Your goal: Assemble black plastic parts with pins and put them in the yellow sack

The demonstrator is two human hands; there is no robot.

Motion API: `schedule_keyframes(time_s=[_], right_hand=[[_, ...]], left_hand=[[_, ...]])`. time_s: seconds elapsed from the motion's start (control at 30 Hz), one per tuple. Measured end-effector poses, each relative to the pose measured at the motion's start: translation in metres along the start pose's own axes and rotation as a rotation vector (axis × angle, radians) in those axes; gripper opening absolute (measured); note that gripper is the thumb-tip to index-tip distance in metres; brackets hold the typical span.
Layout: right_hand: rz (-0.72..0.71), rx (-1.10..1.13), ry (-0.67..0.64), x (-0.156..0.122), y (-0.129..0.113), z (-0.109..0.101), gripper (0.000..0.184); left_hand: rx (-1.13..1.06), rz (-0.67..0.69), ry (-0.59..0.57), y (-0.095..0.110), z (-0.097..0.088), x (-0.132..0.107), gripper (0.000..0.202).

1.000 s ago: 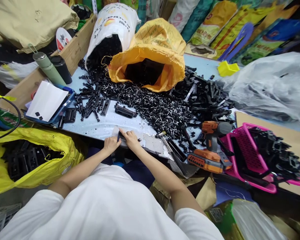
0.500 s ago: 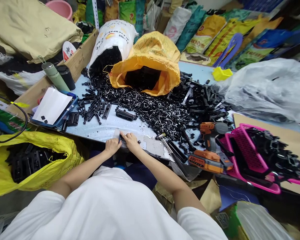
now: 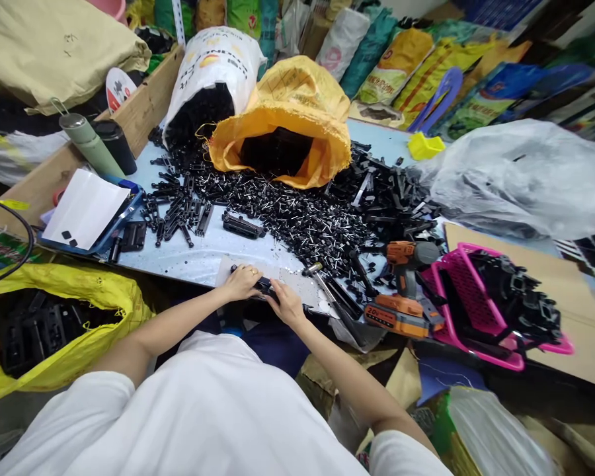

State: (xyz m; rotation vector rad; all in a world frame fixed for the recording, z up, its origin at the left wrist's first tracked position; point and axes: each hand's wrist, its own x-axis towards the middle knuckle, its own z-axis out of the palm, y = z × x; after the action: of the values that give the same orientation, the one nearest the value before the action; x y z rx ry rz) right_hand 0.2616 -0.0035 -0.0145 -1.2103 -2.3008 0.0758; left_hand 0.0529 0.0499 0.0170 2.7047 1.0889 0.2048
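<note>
My left hand [image 3: 242,283] is closed over a long black plastic part [image 3: 264,284] at the table's front edge. My right hand [image 3: 287,303] grips the same part near its right end, thumb toward me. Fingers cover much of the part, which lies low over a grey plate [image 3: 290,276]. Behind the hands rests another black plastic assembly [image 3: 242,225]. A hammer-like tool with a metal head [image 3: 313,268] lies right of my right hand, beside a heap of black pins with silvery shafts [image 3: 322,225].
An orange cordless drill [image 3: 401,311] stands at the right, by a pink basket [image 3: 480,297] of black parts. An orange sack [image 3: 297,86] and a white sack [image 3: 218,56] open onto the heap. Lower left hangs a yellow sack [image 3: 129,291]. A green bottle [image 3: 92,142] stands left.
My left hand has moved right and forward, now lying over the black part. My right hand has shifted right and toward me, to the part's right end. The view has shifted slightly.
</note>
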Motion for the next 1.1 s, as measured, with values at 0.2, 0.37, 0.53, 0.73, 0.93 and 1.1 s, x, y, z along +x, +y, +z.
schedule_keyframes(time_s=[0.2,0.37,0.53,0.73,0.93,1.1], right_hand=[[-0.106,0.038,-0.088,0.002,0.034,0.006,0.052],[-0.213,0.156,-0.206,0.012,0.054,0.003,0.044],[-0.224,0.151,-0.273,0.02,0.053,-0.006,0.043],[-0.12,-0.156,-0.3,0.017,0.048,-0.018,0.048],[-0.019,-0.13,-0.345,0.042,0.047,-0.023,0.055],[0.037,0.132,-0.461,0.064,0.033,-0.04,0.059]], left_hand=[[-0.034,-0.082,0.042,0.0,0.002,0.005,0.045],[-0.057,-0.066,0.036,0.0,0.003,0.005,0.05],[-0.015,-0.017,0.02,0.0,-0.003,0.002,0.056],[0.111,0.231,0.063,-0.019,-0.011,-0.021,0.053],[0.032,0.105,0.01,-0.036,-0.017,-0.004,0.045],[-0.191,-0.112,-0.129,-0.037,-0.025,0.013,0.048]])
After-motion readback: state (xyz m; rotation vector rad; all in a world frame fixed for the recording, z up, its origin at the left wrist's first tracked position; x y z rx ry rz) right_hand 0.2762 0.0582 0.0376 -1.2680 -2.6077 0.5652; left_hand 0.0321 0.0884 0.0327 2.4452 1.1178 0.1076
